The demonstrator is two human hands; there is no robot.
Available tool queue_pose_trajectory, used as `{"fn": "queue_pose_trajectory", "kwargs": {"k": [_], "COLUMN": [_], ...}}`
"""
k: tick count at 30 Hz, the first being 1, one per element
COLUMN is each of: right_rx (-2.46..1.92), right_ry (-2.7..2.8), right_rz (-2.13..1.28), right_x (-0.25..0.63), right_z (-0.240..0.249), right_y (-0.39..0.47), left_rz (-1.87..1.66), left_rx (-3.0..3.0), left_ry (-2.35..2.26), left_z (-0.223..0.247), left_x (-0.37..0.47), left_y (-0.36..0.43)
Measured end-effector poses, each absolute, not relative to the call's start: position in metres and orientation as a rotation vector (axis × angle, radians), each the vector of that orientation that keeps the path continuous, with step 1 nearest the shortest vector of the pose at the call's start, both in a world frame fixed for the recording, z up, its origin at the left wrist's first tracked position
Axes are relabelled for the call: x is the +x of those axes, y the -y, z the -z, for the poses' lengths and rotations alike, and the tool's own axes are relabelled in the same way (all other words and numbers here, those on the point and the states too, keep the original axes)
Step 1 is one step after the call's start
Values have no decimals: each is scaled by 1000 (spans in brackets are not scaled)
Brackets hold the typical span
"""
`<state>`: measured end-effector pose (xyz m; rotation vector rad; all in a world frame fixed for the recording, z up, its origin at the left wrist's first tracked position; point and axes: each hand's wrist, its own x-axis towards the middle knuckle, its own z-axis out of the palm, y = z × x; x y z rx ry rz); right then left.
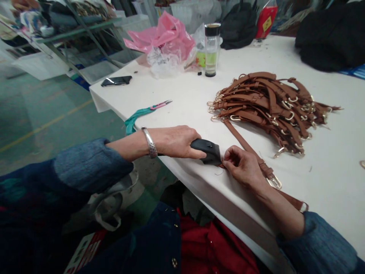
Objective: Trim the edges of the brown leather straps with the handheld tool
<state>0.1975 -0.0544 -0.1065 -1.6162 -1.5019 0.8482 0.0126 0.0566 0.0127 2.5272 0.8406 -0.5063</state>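
Note:
My left hand (179, 142), with a silver bracelet at the wrist, is wrapped round a black handheld tool (207, 151) near the table's front edge. The tool's flat end touches a small brown piece (221, 164), which my right hand (242, 165) pinches between thumb and fingertips. A loose thread lies just below that spot. A brown strap (242, 140) with a gold buckle runs behind and beneath my right hand and forearm. Beyond it rests a large pile of brown straps (259, 102) with gold buckles.
Pink-handled snips (161, 105) with a teal ribbon lie left of centre on the white table (182, 95). Farther back are a phone (116, 80), a pink plastic bag (168, 36), a glass bottle (211, 53) and black bags (332, 38). A metal rack (76, 32) stands at the back left.

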Motion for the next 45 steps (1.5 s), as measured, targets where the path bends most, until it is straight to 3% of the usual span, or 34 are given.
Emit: {"fn": "queue_pose_trajectory", "kwargs": {"k": [17, 33, 45], "right_rx": [-1626, -1685, -1658], "right_ry": [1492, 1533, 1540], "right_rz": [-848, -816, -816], "right_x": [199, 197, 199], "right_z": [110, 105, 102], "right_y": [54, 55, 54], "left_rz": [397, 517, 355], "left_rx": [2592, 2552, 2565], "left_ry": [-808, -858, -929], "left_z": [-11, -17, -5], "left_x": [14, -17, -1], "left_y": [-49, -57, -54]}}
